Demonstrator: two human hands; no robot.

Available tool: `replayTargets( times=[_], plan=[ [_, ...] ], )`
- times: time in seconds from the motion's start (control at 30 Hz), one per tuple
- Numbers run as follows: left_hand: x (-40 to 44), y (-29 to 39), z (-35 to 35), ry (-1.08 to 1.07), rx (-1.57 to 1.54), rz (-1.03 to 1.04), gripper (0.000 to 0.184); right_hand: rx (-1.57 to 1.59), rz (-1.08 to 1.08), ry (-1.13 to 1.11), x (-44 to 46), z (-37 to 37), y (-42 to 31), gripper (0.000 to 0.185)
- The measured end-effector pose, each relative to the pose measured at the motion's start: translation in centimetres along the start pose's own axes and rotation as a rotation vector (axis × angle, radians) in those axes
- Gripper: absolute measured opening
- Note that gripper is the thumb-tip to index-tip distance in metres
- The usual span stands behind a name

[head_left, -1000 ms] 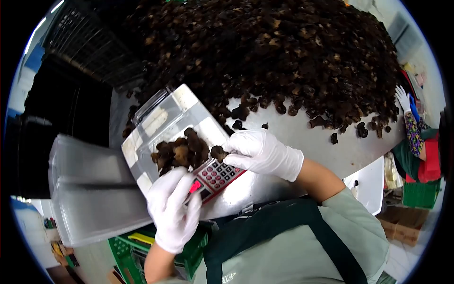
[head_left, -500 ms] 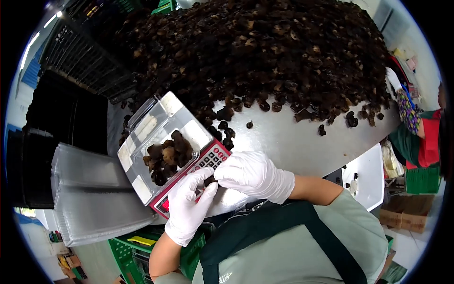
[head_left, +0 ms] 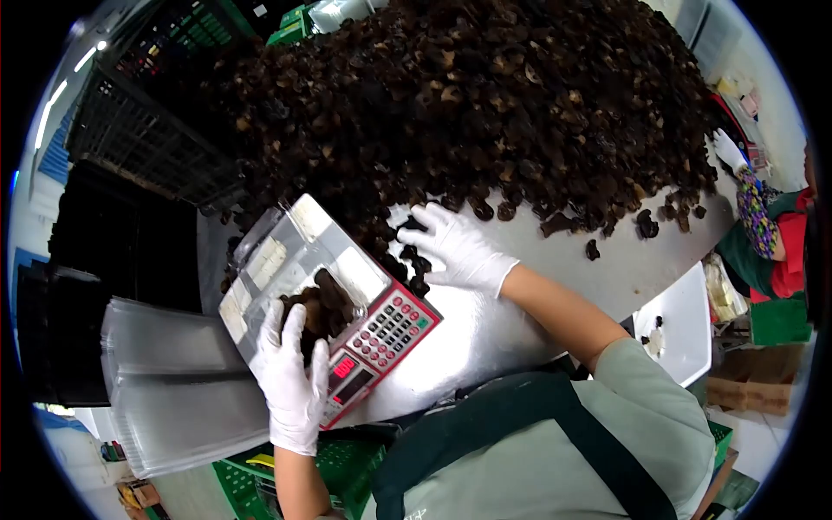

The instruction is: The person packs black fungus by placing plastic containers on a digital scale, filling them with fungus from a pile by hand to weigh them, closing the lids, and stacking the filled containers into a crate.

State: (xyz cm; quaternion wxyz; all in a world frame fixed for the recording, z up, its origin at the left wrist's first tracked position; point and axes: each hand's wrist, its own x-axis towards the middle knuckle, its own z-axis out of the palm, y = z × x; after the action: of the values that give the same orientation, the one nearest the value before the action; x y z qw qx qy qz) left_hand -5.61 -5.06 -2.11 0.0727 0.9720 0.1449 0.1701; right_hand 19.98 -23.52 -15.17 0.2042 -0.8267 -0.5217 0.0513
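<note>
A red digital scale (head_left: 394, 334) with a keypad and a lit red display stands on the metal table. On top of it rests a clear plastic clamshell box (head_left: 254, 258) with white patches, holding brown wood ear mushrooms (head_left: 328, 299). My left hand (head_left: 293, 381), in a white glove, is at the near side of the box, fingers apart and touching or just over the mushrooms. My right hand (head_left: 459, 251), also gloved, reaches with spread fingers to a few loose dark mushroom pieces (head_left: 414, 258) beside the scale. Nothing shows in its grip.
A large heap of wood ear mushrooms (head_left: 485, 104) covers the table's (head_left: 598, 282) far side. Stacked clear plastic boxes (head_left: 182, 381) lie left, near a black crate (head_left: 152, 130). A white tub (head_left: 680, 325) stands right. A co-worker's gloved hand (head_left: 728, 149) touches the heap's right edge.
My hands have come apart from their place together before the keypad. The left moved left to the mushrooms in the box; the right moved up toward the heap and opened.
</note>
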Motion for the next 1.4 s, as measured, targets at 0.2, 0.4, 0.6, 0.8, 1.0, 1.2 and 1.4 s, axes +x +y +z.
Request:
replayTargets(
  times=[0.2,0.4,0.6,0.8,1.0,1.2,1.4],
  plan=[
    [-2.2,-1.1,-0.3,0.025,-0.056,-0.082,0.055,-0.01,-0.031,0.103,5.7,4.1,-0.2,0.071],
    [-2.7,-2.9,1.2,0.189,-0.118,-0.058,0.051,-0.122,-0.045,-0.017,8.6,2.6,-0.6,0.069],
    [-3.9,-3.8,1.5,0.277,-0.065,-0.025,0.054,-0.06,-0.031,0.307,8.6,5.9,1.9,0.042],
    [-4.7,-5.0,-0.4,0.272,-0.16,0.003,0.052,-0.079,0.027,0.308,8.8,6.9,2.4,0.043],
    [-4.5,-5.8,-1.9,0.256,-0.398,0.119,0.042,-0.127,0.031,0.276,8.7,6.5,2.3,0.043],
    [-6.1,-4.4,0.0,0.321,-0.389,0.233,0.048,-0.149,-0.024,0.289,8.3,5.4,0.6,0.044],
    [-6.4,-3.5,0.5,0.336,-0.445,0.28,0.04,-0.218,-0.003,0.296,8.8,6.2,2.1,0.039]
  ],
)
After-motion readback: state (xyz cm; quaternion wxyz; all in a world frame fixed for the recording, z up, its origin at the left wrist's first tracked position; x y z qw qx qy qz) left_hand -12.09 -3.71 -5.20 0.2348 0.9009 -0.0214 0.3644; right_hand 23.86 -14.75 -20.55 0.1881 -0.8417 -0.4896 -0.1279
